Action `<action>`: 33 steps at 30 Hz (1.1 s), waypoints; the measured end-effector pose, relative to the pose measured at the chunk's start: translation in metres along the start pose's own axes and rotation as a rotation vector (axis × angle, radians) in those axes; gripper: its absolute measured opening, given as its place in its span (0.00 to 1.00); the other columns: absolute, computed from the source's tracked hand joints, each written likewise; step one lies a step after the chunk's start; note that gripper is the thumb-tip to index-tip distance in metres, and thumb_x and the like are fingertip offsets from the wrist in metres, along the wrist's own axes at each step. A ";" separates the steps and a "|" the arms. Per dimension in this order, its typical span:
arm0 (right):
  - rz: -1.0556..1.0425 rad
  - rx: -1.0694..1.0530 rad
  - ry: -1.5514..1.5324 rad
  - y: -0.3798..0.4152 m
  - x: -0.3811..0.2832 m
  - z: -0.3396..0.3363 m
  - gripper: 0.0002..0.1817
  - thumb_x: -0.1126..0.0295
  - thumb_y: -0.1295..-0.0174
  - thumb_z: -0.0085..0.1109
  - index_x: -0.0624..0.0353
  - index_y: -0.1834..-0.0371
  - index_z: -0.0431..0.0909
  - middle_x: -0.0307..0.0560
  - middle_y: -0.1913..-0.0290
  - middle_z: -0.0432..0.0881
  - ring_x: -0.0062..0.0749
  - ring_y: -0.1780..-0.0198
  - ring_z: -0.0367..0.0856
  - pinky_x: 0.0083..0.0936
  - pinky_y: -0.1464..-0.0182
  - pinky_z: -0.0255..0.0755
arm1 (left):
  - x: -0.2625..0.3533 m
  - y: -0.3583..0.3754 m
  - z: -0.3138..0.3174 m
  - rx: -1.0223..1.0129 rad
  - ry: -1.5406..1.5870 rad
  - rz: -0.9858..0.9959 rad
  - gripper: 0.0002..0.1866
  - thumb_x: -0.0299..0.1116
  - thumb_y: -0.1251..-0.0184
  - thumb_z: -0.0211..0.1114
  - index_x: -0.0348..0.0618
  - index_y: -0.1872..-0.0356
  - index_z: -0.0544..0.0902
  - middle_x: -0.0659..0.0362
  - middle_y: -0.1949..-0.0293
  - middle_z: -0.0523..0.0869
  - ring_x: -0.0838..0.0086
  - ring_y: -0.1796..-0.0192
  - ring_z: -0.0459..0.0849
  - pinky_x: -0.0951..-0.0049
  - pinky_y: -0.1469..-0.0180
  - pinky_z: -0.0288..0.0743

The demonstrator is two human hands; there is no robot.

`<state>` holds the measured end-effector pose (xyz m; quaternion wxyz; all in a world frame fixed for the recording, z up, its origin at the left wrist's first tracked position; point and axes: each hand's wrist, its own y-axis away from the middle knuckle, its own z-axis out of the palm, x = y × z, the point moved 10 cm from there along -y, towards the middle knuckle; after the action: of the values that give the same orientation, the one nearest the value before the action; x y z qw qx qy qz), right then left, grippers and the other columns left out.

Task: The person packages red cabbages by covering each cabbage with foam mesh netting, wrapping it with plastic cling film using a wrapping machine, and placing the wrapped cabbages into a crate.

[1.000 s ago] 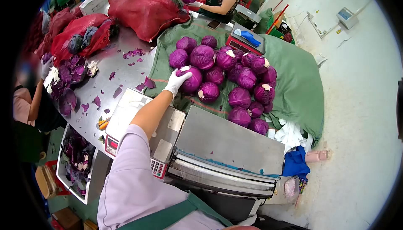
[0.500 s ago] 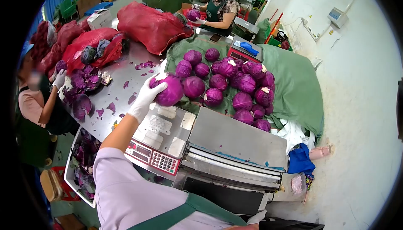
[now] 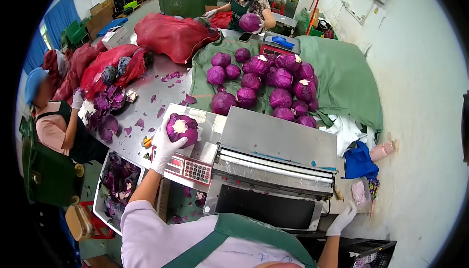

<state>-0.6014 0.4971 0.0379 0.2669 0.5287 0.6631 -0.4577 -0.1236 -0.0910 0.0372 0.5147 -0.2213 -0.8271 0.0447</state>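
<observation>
My gloved left hand [image 3: 167, 151] grips a red cabbage [image 3: 190, 134] from its left side, pale cut stem end facing up. The cabbage is right over the platform of the digital scale [image 3: 207, 151], whose keypad faces me. Off to the lower right, my gloved right hand [image 3: 342, 220] has its fingers stretched out, holding nothing visible, near a small clear tray of pink pieces [image 3: 359, 192]. Between the hands stands a wrapping machine [image 3: 278, 133] with a metal top and a film roll.
Several red cabbages [image 3: 281, 98] sit on a green cloth [image 3: 337, 67] behind the machine. Red mesh sacks [image 3: 171, 35] and loose leaves lie at left. Below is a white bin of trimmings [image 3: 139, 182]. One co-worker stands at left; another across holds a cabbage [image 3: 250, 22].
My left hand has brought its cabbage down and toward me over the scale. My right hand has come into fuller view at lower right. The co-worker across has moved a cabbage rightward.
</observation>
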 end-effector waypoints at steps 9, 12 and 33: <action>-0.247 -0.045 -0.225 -0.107 -0.066 0.035 0.13 0.80 0.34 0.49 0.66 0.48 0.76 0.48 0.48 0.79 0.34 0.44 0.75 0.30 0.38 0.66 | -0.034 0.026 -0.001 0.139 0.373 -0.170 0.55 0.30 0.48 0.75 0.43 0.24 0.44 0.46 0.30 0.60 0.59 0.32 0.66 0.60 0.30 0.61; -0.437 -0.103 -0.220 -0.141 -0.081 0.053 0.11 0.81 0.34 0.50 0.64 0.50 0.76 0.46 0.49 0.79 0.33 0.47 0.77 0.27 0.40 0.68 | -0.047 0.035 0.008 0.091 0.346 -0.354 0.53 0.27 0.43 0.72 0.50 0.23 0.41 0.48 0.30 0.61 0.62 0.34 0.70 0.65 0.38 0.70; -0.781 -0.897 0.404 -0.228 0.037 0.282 0.13 0.69 0.51 0.63 0.54 0.61 0.83 0.50 0.57 0.81 0.46 0.48 0.77 0.39 0.45 0.70 | -0.043 0.137 -0.035 0.155 0.140 -0.693 0.30 0.39 0.29 0.60 0.53 0.28 0.63 0.61 0.43 0.79 0.81 0.50 0.78 0.79 0.56 0.69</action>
<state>-0.8649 0.2580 -0.0426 0.1455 0.1599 0.9722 -0.0897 -0.0328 0.0085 -0.0236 0.5700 0.1093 -0.8099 -0.0853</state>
